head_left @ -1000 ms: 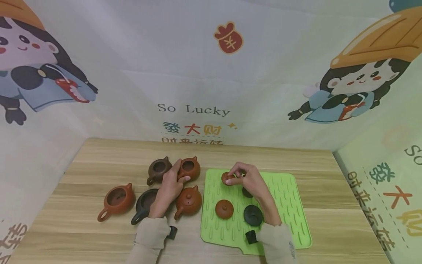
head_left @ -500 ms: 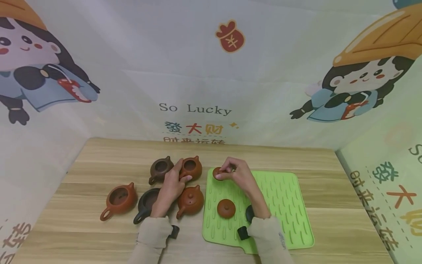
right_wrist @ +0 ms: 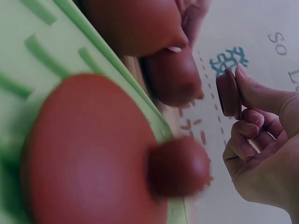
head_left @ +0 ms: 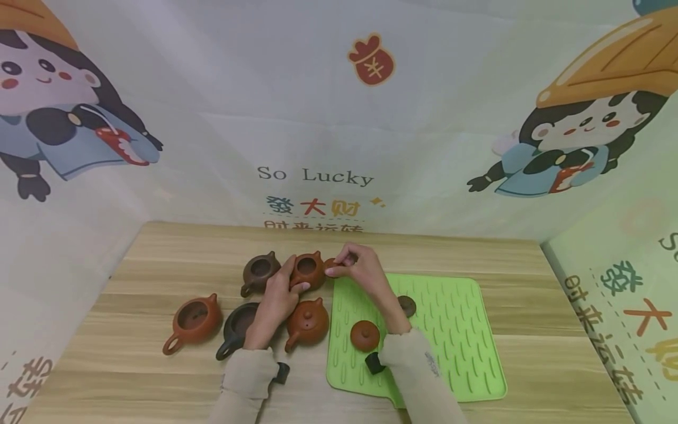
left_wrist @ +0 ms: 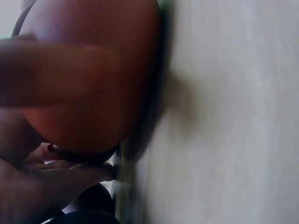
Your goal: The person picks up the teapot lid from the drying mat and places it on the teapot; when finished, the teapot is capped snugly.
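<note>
At the back of the group, my left hand (head_left: 278,297) grips a small lidless reddish-brown teapot (head_left: 316,277), thumb on one side and fingers on the other. In the left wrist view a rounded reddish-brown teapot body (left_wrist: 93,123) fills the upper left, blurred. My right hand (head_left: 365,272) pinches a small reddish-brown teapot lid (head_left: 331,268) just to the right of that teapot's opening. The right wrist view shows this lid (right_wrist: 229,95) held up on edge by its knob, between thumb and fingers, apart from the teapot.
Around the left hand stand a dark brown teapot (head_left: 250,278), a black teapot (head_left: 229,335), a lidded red teapot (head_left: 313,330) and an open red one (head_left: 203,331). A green mat (head_left: 450,341) bears a red lid (head_left: 365,335) and a dark lid (head_left: 406,305).
The right hand has carried the small lid left and back, from above the green mat to beside the teapot. The left hand has kept its grip.
</note>
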`<state>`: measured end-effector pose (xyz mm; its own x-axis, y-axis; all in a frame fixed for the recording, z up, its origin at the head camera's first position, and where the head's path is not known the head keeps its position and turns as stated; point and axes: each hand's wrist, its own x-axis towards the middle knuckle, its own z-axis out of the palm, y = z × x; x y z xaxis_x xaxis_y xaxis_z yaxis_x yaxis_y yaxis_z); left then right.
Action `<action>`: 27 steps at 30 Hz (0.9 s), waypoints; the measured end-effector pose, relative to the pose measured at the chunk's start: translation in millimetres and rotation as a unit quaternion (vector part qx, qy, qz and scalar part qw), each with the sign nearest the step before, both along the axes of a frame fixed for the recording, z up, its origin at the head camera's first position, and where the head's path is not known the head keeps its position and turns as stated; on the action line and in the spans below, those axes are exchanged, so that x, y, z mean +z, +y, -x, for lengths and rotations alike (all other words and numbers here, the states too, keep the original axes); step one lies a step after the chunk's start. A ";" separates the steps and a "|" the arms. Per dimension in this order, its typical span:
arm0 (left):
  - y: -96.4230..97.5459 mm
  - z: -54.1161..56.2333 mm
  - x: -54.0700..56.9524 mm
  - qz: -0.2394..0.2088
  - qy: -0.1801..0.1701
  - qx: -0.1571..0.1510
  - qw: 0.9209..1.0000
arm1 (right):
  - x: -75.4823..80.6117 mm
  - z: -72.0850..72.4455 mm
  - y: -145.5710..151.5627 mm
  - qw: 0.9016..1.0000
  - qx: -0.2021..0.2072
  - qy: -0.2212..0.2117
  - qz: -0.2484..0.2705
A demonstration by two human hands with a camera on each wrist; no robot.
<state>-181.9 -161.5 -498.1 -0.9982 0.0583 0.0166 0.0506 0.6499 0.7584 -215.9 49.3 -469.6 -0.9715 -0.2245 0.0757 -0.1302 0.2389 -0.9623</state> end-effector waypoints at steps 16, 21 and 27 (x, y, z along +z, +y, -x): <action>-0.7 -0.4 -1.6 -0.005 0.015 0.000 1.000 | -0.1 21.2 -46.9 0.998 -0.012 0.025 -0.057; -4.1 5.9 -17.8 -0.014 0.023 -0.003 1.000 | -1.9 23.0 -55.0 0.997 -0.007 0.018 -0.068; -5.4 9.3 -25.0 -0.003 0.037 -0.004 0.999 | -6.1 21.6 -58.4 0.997 -0.007 0.020 -0.079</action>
